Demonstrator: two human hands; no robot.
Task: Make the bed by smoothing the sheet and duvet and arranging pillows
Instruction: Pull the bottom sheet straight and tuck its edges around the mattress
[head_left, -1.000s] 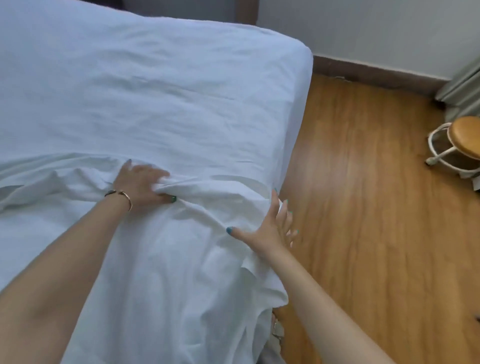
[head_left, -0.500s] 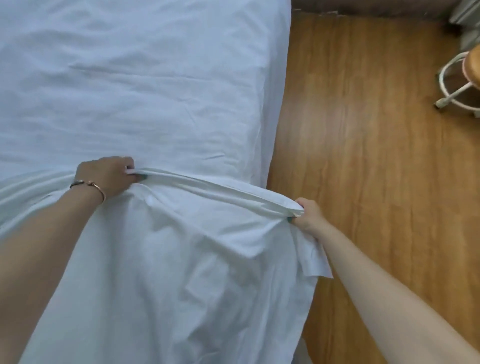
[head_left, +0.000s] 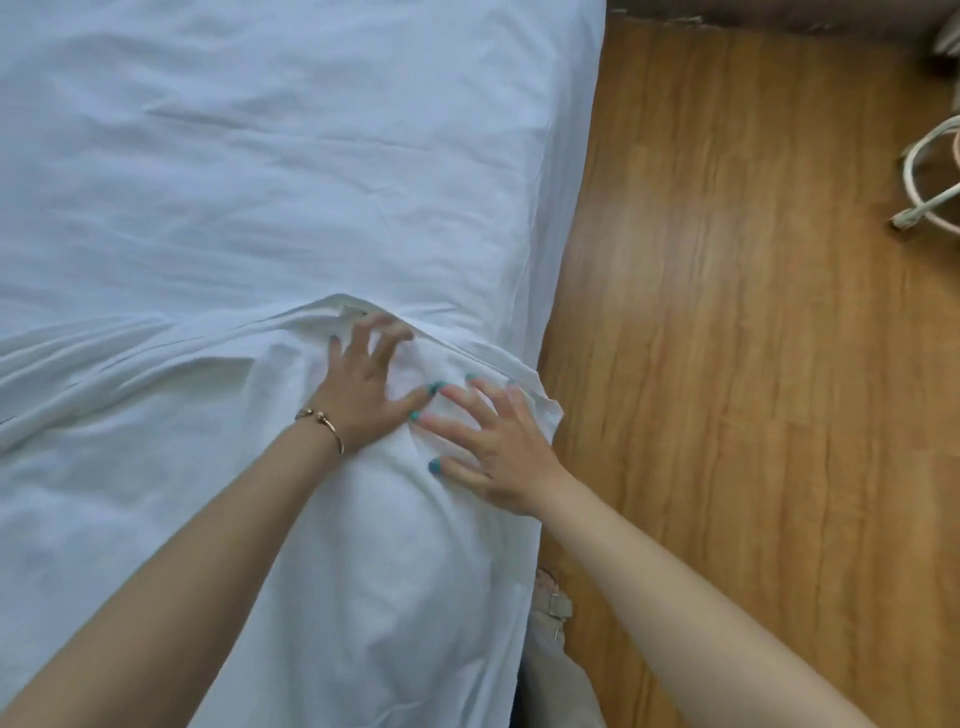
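Wooden floor (head_left: 727, 364), white stool base (head_left: 930, 176) aside; both grips spread flat on duvet (head_left: 260, 493).

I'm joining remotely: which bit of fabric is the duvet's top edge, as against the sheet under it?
Start at the bed's floor-side edge, where white cloth meets wooden floor. The duvet edge is the raised, folded band crossing the bed beside the left hand and right hand. The sheet beyond lies flatter.

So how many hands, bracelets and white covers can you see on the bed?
Hands: 2, the left hand and the right hand
Bracelets: 1, the bracelet
White covers: 2, the sheet and the duvet
Total: 5
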